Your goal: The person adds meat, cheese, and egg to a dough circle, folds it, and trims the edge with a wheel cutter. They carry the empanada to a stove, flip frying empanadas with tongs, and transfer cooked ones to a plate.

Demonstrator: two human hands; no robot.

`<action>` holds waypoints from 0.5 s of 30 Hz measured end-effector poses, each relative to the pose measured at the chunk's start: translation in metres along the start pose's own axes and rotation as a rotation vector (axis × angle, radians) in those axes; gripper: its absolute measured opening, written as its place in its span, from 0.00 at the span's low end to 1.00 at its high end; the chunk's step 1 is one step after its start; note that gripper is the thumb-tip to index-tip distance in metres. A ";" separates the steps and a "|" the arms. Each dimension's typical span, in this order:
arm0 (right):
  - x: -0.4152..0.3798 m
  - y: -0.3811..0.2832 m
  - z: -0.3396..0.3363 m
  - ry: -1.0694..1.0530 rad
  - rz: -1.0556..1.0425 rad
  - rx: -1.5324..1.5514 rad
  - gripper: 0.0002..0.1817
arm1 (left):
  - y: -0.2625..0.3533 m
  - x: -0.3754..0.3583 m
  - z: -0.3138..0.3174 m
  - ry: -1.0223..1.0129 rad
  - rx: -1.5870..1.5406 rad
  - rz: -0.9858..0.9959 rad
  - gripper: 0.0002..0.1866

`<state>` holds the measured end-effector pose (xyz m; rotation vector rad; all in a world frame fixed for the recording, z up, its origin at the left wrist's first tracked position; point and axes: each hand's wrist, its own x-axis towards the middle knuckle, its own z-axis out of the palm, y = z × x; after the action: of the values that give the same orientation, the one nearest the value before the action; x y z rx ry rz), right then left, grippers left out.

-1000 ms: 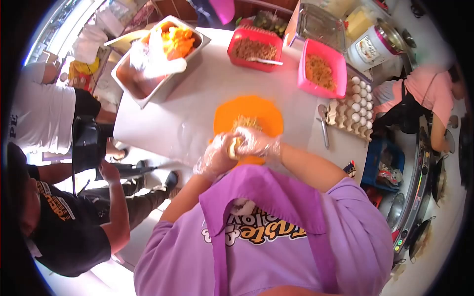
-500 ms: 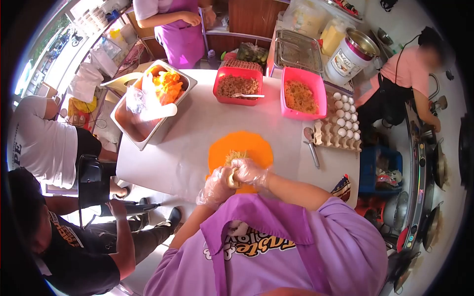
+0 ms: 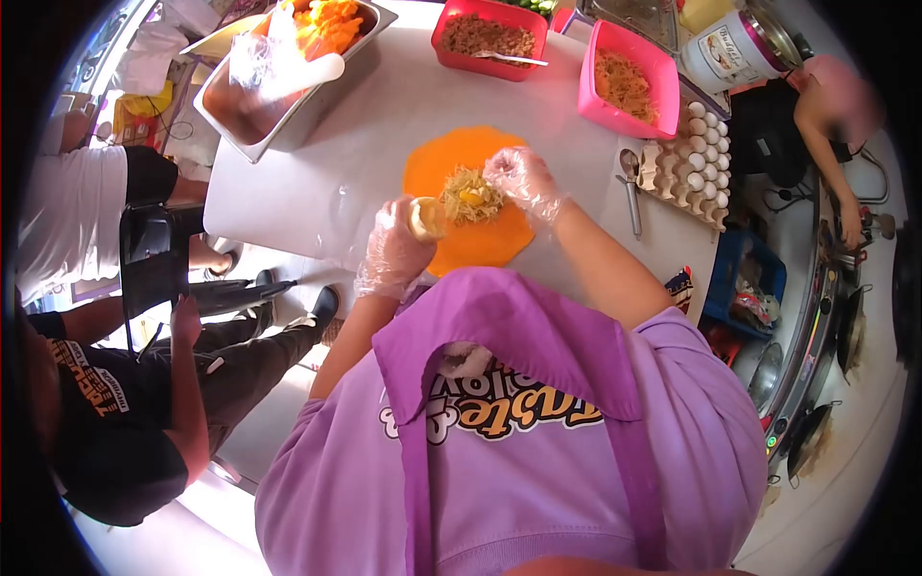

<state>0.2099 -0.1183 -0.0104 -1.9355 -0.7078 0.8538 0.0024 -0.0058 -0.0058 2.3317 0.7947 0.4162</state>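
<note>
A round orange dough sheet (image 3: pixel 485 252) lies flat on the table in front of me. On its middle sits a small heap of pale shredded filling (image 3: pixel 468 209), topped by a yellow egg yolk (image 3: pixel 472 197). My left hand (image 3: pixel 396 248), in a clear plastic glove, is closed on a pale eggshell (image 3: pixel 425 220) just left of the heap. At the heap's upper right, my gloved right hand (image 3: pixel 525 182) has its fingers pinched together; what is between them, if anything, cannot be made out.
Beyond are a steel pan (image 3: pixel 254 134) with orange food, a red tub (image 3: pixel 451 53) of minced filling, and a pink tub (image 3: pixel 588 96) of shredded filling. A pizza cutter (image 3: pixel 633 197) lies beside an egg tray (image 3: pixel 663 173). People are at both sides.
My hands were together over the filling and have moved apart, left hand leftward with the shell, right hand to the upper right. A yolk now shows on the heap. The view has tilted down.
</note>
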 end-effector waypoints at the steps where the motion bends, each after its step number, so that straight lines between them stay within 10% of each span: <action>1: 0.000 -0.005 -0.004 0.001 -0.067 -0.158 0.09 | -0.006 -0.001 -0.001 0.012 -0.020 -0.050 0.23; 8: -0.001 -0.001 0.024 -0.127 0.045 0.189 0.06 | 0.004 -0.001 -0.015 -0.031 -0.050 -0.139 0.24; 15: -0.004 0.011 0.028 -0.095 -0.212 -0.250 0.08 | 0.004 0.000 -0.012 -0.001 -0.108 -0.104 0.26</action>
<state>0.1869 -0.1126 -0.0293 -2.0020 -1.1008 0.7576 -0.0010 -0.0029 0.0058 2.1804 0.8676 0.4021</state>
